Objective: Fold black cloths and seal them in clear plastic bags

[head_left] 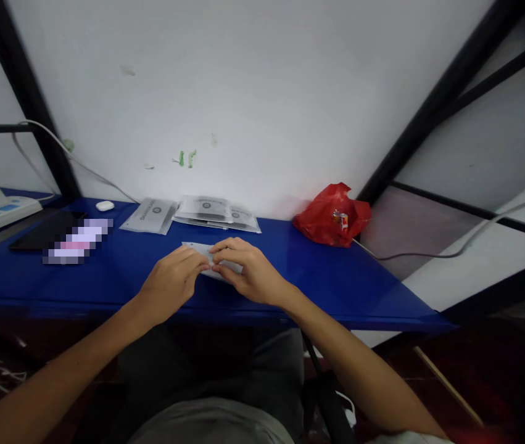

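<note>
Two hands work on one pale pouch (200, 248) near the middle of the blue desk (355, 283), toward its near edge. Beyond it, by the wall, lie more printed packets: a single packet (150, 216) at far left, then an overlapping pile (204, 209) of at least two, whose exact count is hidden. One red plastic bag (329, 219) sits at the far right, and one white case (105, 206) at the far left. The pouch's long axis runs left to right, slanted so its left end points slightly farther away and its right end comes nearer. The left hand (169, 280) and right hand (246, 268) each pinch it narrowly between thumb and fingers, fingertips almost meeting. The pouch reaches out past the left fingertips on the far side, while its right part is largely covered by the right hand.
</note>
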`<state>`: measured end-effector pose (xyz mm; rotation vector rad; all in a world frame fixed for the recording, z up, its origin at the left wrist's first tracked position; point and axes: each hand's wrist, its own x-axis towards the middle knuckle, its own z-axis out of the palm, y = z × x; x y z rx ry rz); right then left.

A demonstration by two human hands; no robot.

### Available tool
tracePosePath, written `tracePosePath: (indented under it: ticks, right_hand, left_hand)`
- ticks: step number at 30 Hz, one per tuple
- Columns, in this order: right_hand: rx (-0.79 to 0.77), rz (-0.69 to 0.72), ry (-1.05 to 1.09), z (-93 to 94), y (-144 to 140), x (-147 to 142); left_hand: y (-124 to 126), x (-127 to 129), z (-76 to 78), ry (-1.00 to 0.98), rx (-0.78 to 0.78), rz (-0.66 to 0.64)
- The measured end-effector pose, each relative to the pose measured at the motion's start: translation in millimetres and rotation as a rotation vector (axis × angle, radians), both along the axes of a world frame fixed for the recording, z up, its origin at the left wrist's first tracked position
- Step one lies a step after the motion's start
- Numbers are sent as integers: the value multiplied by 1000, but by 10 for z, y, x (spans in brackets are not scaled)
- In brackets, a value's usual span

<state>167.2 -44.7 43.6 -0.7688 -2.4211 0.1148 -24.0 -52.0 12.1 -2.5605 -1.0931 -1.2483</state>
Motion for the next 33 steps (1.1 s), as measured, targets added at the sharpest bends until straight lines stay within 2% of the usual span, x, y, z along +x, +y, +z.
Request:
tracePosePath:
  ticks: [7, 12, 14, 17, 23, 25, 29, 33]
  right_hand:
    - [72, -91, -46, -161, 27, 148]
    - [154, -206, -111, -189, 101, 357]
    - [175, -248, -141, -181, 114, 418]
    - [198, -275, -180, -160, 97, 430]
    - [210, -251, -244, -127, 8, 329]
    - [208, -262, -241, -130, -13, 322]
    - [247, -266, -232, -162, -20, 312]
    - [310, -208, -225, -195, 23, 262]
  left_hand:
    - [49, -64, -38, -78, 89, 16]
    - [124, -206, -67, -260, 68, 159]
    - [167, -277, -89, -280, 42, 179]
    - [200, -331, -112, -174, 26, 170]
    - [136, -210, -112, 366, 233, 138]
    - [129, -174, -123, 471, 267, 122]
    - [158, -144, -154, 429, 327, 113]
    - [190, -117, -169, 333, 390, 92]
